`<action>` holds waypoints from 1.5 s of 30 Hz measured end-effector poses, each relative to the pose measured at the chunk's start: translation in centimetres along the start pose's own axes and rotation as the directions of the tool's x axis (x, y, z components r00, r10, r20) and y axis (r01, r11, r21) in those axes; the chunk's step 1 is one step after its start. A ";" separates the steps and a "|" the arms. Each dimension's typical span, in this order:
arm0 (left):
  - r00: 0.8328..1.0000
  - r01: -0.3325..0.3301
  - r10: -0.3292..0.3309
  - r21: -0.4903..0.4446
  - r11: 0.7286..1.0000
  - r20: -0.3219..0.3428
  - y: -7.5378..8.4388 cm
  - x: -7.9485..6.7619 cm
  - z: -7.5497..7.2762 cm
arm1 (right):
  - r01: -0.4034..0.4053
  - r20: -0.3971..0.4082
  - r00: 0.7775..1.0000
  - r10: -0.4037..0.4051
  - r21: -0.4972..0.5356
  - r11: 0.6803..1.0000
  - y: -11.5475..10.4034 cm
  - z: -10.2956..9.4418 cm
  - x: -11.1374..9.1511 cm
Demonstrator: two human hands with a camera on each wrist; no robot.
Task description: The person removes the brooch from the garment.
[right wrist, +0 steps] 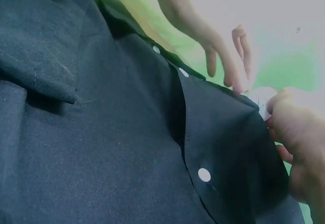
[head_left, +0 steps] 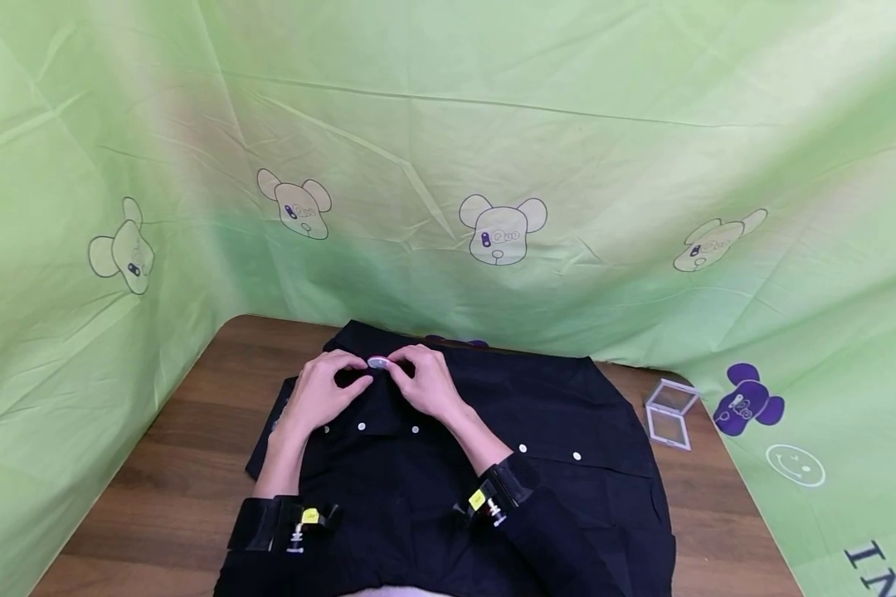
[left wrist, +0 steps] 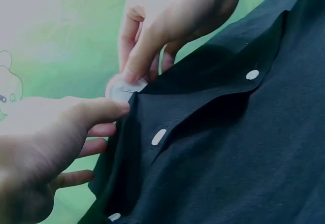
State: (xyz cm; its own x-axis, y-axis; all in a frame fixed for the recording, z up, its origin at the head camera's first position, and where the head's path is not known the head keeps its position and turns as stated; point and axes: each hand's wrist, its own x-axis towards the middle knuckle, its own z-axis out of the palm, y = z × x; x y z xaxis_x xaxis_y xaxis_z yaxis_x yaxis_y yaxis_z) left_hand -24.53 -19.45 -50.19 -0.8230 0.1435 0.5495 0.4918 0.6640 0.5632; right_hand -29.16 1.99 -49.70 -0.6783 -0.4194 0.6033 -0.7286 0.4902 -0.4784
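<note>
A black shirt [head_left: 455, 473] with flap pockets and white buttons lies spread over the table. At its upper left, my right hand [head_left: 423, 383] pinches a small round pin badge [head_left: 377, 362] between thumb and finger. The badge's pale back, with a thin pin across it, faces the left wrist view at the cloth's raised fold. Opposite it, my left hand [head_left: 323, 391] holds the fold of cloth, one fingertip right beside the badge [left wrist: 118, 87]. In the right wrist view the badge [right wrist: 263, 100] shows partly behind the right thumb.
An open, clear-lidded square case [head_left: 669, 414] stands on the wooden table [head_left: 157, 497], right of the shirt. A green curtain [head_left: 418, 149] with printed bear heads hangs around the back and sides. Both wrists wear black straps with small clamps.
</note>
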 end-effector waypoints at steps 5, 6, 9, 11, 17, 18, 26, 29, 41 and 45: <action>0.999 -0.008 0.007 0.011 1.000 0.049 0.0 -0.1 0.5 | 0.000 -0.003 1.000 0.000 0.005 1.000 -0.1 0.0 0.0; 0.998 -0.007 0.006 0.017 1.000 0.056 0.1 -0.1 0.6 | 0.000 -0.004 1.000 0.000 0.005 1.000 -0.1 0.0 0.0; 0.998 -0.005 0.003 0.024 1.000 0.069 0.1 -0.2 0.7 | -0.001 -0.004 1.000 0.001 0.004 1.000 -0.2 -0.1 0.0; 0.997 -0.004 0.002 0.024 1.000 0.073 0.1 -0.2 0.7 | 0.001 -0.001 1.000 -0.001 0.002 1.000 -0.2 -0.1 0.0; 0.997 -0.002 0.001 0.016 1.000 0.072 0.0 -0.2 0.8 | 0.021 0.013 1.000 -0.021 -0.006 1.000 0.0 -0.1 0.0; 0.998 -0.001 0.000 0.014 1.000 0.070 -0.1 -0.2 0.8 | 0.027 0.015 1.000 -0.027 -0.008 1.000 0.1 -0.1 0.0; 0.998 0.014 -0.014 -0.006 1.000 0.066 -0.2 -0.1 0.8 | 0.114 0.042 0.993 -0.111 -0.080 0.990 0.2 -0.2 -0.1; 0.998 0.003 -0.002 -0.010 1.000 0.060 -0.3 -0.1 0.8 | 0.159 0.050 0.987 -0.154 -0.112 0.981 0.1 -0.2 -0.1; 0.998 -0.002 0.002 0.001 1.000 0.064 -0.4 -0.2 0.8 | 0.248 0.051 0.969 -0.243 -0.198 0.948 0.5 -0.4 -0.2; 0.998 -0.001 0.000 0.011 1.000 0.071 -0.4 -0.2 0.8 | 0.264 0.055 0.964 -0.258 -0.250 0.932 0.7 -0.4 -0.3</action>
State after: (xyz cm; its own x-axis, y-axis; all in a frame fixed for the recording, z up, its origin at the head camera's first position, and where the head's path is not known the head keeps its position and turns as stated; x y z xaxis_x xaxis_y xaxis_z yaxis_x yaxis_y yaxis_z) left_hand -24.81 -19.12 -50.99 -0.8410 0.1949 0.5047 0.4894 0.6718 0.5560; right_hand -29.38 2.80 -49.96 -0.4713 -0.5732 0.6703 -0.8340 0.5369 -0.1272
